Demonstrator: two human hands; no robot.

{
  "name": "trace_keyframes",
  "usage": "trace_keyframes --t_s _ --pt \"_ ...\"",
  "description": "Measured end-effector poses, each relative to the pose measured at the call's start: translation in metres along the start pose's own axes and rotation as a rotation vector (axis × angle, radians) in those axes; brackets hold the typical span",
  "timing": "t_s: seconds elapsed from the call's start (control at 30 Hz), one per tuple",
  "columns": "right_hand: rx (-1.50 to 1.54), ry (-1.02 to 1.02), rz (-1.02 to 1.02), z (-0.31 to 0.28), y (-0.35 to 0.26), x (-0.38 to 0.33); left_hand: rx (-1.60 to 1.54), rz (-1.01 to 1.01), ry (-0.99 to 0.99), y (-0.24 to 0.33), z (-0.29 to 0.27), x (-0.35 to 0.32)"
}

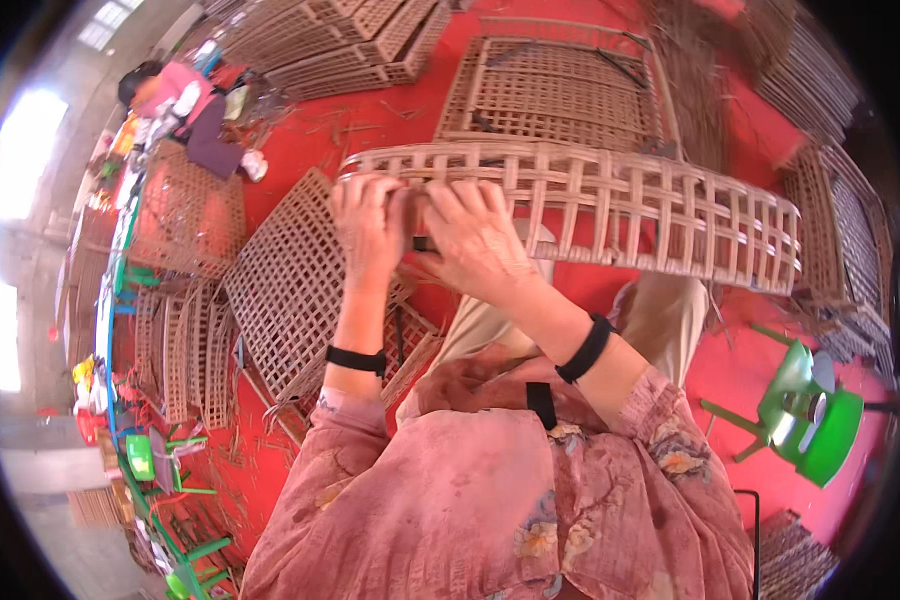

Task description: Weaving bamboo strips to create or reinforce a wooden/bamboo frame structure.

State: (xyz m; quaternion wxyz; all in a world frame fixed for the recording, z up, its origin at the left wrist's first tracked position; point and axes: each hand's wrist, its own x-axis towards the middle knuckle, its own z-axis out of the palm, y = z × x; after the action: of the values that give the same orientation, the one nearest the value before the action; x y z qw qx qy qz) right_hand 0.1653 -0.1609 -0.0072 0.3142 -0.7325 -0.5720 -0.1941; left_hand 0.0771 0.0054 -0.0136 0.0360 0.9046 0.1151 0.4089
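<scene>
A long, curved wicker panel (582, 163) with an open lattice stretches from my hands toward the right, across the front of my knees. My left hand (367, 222) is closed at its left end, fingers curled over the top edge. Close beside it, my right hand (480, 238) also grips the panel, fingers bent over the same edge and thumb toward the left hand. Something small and dark shows between the two hands, too hidden to name. Black bands circle both of my wrists. A wider woven lattice panel (295, 285) leans to the left, beside my left forearm.
Beyond the panel lies a rectangular woven frame (560, 85). Wicker pieces are stacked at the far left (345, 50) and right. A green chair (832, 437) with items on it stands at the right. Another person (205, 115) sits far left, by a woven basket (185, 215).
</scene>
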Motion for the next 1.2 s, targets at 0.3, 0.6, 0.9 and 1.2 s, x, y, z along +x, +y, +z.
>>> trace_keyframes --t_s 0.3,0.6,0.9,1.2 --pt "0.1 -0.005 0.021 -0.009 0.007 -0.021 -0.067 -0.097 0.065 -0.003 0.011 -0.007" --pt "0.02 0.304 0.306 -0.137 0.07 -0.155 0.051 -0.027 0.058 -0.03 0.03 -0.003" --pt "0.134 0.415 1.608 -0.144 0.198 -0.438 0.054 -0.098 -0.082 -0.082 0.056 0.044" --pt "0.318 0.2 1.814 0.004 0.28 -0.621 0.077 -0.209 -0.173 -0.104 0.05 0.072"
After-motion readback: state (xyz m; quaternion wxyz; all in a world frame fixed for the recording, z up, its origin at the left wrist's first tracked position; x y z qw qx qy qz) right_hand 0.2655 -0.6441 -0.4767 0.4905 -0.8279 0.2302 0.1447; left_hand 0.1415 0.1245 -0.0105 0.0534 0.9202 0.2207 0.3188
